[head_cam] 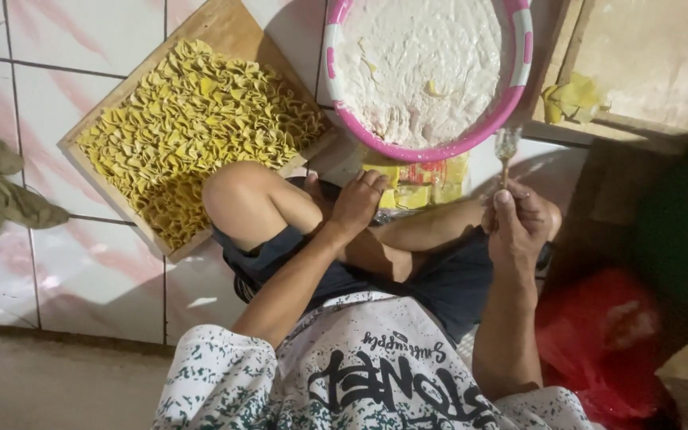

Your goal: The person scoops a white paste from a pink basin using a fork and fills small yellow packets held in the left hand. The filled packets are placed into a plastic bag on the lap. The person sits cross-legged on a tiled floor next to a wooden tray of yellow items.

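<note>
Fork, thin and pale-handled, stands nearly upright in the right hand, long axis running from the fist up and away, tines uppermost. Tines sit just below the near rim of the pink basin, touching or almost touching; cannot tell which. Right-hand grip closed around the lower handle, thumb laid along the shaft. Basin holds a pale, creamy filling, lying straight ahead of the fork tip, so the right hand is plainly the nearer one to it. Left hand rests over the crossed legs, fingers curled loosely at a stack of yellow wrappers between knee and basin; whether it pinches a sheet is hidden. Further left, a wooden tray on the tiled floor, packed with folded yellow dumplings. Second wooden tray at upper right, with a few yellow scraps. Red plastic bag beside the right elbow.
</note>
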